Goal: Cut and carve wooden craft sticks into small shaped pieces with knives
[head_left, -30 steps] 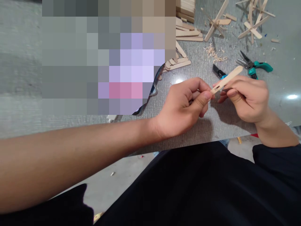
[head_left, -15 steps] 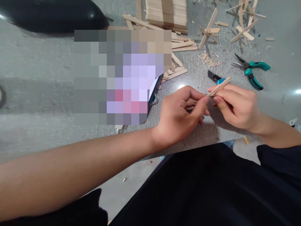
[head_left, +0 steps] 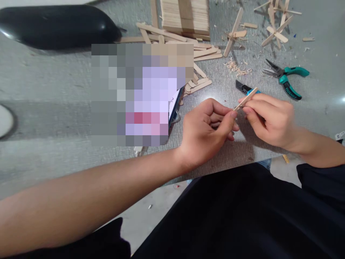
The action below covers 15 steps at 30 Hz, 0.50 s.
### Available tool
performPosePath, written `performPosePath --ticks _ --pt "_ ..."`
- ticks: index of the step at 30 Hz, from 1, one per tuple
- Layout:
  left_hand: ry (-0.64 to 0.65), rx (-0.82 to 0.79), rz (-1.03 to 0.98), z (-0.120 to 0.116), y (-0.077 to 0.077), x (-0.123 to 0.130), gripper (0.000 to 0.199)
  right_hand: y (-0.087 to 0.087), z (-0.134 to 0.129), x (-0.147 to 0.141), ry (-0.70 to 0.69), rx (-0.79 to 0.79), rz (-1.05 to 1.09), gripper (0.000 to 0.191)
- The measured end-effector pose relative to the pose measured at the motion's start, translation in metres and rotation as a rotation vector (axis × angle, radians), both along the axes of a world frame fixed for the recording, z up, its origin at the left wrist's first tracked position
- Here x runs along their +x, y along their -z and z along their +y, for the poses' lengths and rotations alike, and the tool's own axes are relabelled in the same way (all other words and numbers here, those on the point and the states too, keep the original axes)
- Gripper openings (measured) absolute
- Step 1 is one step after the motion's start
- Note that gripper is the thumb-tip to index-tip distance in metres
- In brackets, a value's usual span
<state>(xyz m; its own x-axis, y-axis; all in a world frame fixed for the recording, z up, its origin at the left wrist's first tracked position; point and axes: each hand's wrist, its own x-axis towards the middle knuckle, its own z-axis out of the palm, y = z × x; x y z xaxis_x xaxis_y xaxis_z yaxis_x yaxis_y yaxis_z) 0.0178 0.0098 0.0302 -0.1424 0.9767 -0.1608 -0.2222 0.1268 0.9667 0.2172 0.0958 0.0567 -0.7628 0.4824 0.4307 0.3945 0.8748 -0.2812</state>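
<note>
Left hand (head_left: 206, 131) pinches the wooden stick (head_left: 247, 98), right hand (head_left: 272, 117) curls beside it, grip unclear; seemingly fine work, next move wanting steadiness!

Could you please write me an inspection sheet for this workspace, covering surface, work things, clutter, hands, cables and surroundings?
Surface: grey table, scattered with wood bits.
Work things: one stick, held up at a slant.
Clutter: shavings; open pliers; cutter, partly hidden by the right hand; stack; crossed sticks.
Hands: left hand pinches the stick's near end; right hand is close against it, exact grip unclear.
Cables: white piece by the blurred patch; cannot tell if it is a cable.
Surroundings: black object at upper left; floor with small litter.
</note>
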Motion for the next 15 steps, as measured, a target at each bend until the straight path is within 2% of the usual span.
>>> performPosePath --ticks 7,15 --pt "0.028 0.031 0.004 -0.0008 0.0015 -0.0034 0.04 0.0011 0.0027 0.0001 0.025 -0.019 0.035 0.016" --pt "0.068 0.076 -0.068 0.0009 0.0027 -0.0056 0.047 -0.0002 0.0027 -0.0021 0.002 -0.11 0.06 0.021"
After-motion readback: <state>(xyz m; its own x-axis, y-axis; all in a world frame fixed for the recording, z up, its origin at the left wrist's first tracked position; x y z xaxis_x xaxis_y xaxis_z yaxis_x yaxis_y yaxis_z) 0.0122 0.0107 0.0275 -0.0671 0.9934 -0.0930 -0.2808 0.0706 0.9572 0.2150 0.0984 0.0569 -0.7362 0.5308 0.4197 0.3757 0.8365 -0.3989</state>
